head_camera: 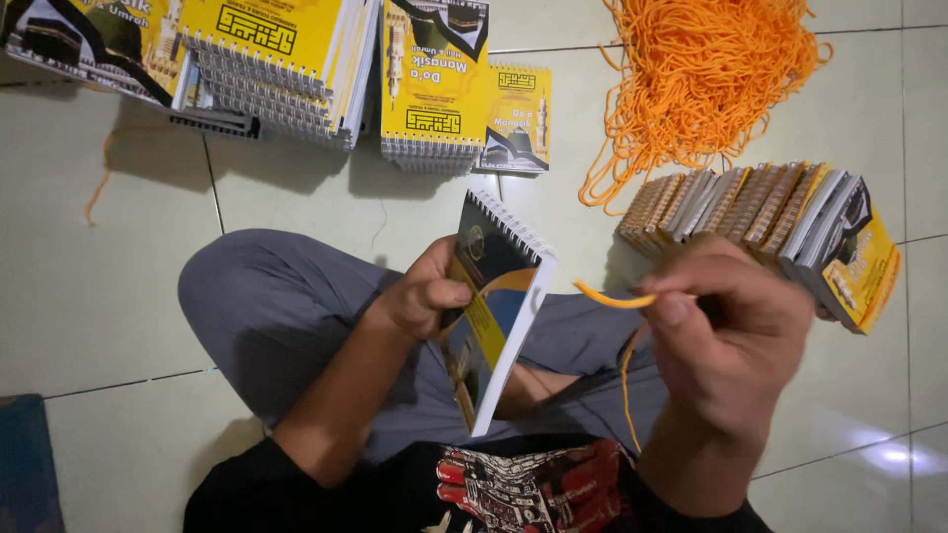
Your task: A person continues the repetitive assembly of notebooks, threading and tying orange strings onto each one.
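A person sits cross-legged on a pale tiled floor point(109, 296), seen from above by a camera on their own head. The left hand point(425, 294) is closed around a small spiral-bound booklet point(499, 316), thumb pressed on its yellow and dark cover, holding it upright above the lap with the wire spine at the top. The right hand point(726, 331) pinches an orange cord point(614, 298) between thumb and fingers; the cord's short end points toward the booklet without touching it, and the rest hangs down under the hand. Beyond the right hand, a row of similar booklets point(760, 212) lies fanned on the floor, just beside a loose heap of orange cords point(706, 69). Further stacks of yellow booklets point(286, 59) lie along the top edge, well apart from the hands. Grey trousers point(276, 316) cover the folded legs.
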